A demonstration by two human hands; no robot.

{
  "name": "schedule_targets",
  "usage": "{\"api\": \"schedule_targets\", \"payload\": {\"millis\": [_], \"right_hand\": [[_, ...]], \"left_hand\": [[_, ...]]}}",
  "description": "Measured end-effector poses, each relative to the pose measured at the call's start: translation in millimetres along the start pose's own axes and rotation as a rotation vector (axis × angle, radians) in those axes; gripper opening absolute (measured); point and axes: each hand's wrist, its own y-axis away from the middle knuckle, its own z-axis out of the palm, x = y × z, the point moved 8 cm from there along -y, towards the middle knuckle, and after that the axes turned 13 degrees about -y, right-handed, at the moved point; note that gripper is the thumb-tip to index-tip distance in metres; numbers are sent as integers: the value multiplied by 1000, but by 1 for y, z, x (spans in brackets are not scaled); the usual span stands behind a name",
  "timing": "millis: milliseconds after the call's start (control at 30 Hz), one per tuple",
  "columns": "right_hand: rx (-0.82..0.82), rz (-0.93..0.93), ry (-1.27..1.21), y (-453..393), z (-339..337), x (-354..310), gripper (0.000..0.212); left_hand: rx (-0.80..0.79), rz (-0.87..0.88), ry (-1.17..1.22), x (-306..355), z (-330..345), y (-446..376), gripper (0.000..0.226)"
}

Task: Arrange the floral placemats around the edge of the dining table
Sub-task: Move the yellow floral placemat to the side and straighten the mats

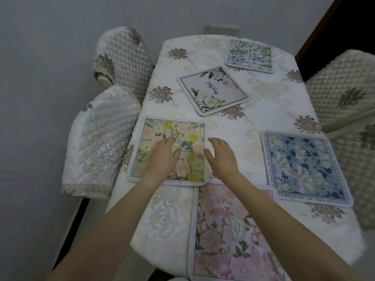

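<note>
Cloth-covered counter carries five mats; left hand presses flat, fingers spread, on the yellow-flowered placemat to square it edgeward; right hand hovers loosely spread, empty, beside it.

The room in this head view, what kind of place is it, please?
Most likely a home dining corner. A dining table with an embroidered cloth stands near a plain wall, quilted chair covers sit around it, and floral placemats lie on top.

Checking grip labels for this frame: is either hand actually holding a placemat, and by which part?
Nothing is gripped. The left hand rests flat on the middle of the yellow-green placemat; the right hand hovers open beside its right edge.
</note>
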Motion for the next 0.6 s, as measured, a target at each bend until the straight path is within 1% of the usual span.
{"api": "schedule_targets", "payload": {"millis": [167,300,467,600], "right_hand": [[70,-38,34,35,-42,4,42],[111,23,15,77,-61,31,41],[33,197,66,138,-52,90,42],[-67,309,84,173,-38,127,44]], "left_hand": [[22,58,23,43,-6,24,40],[23,87,27,63,11,59,39],[-112,23,55,59,66,111,38],[-223,-95,46,49,100,139,46]]}}
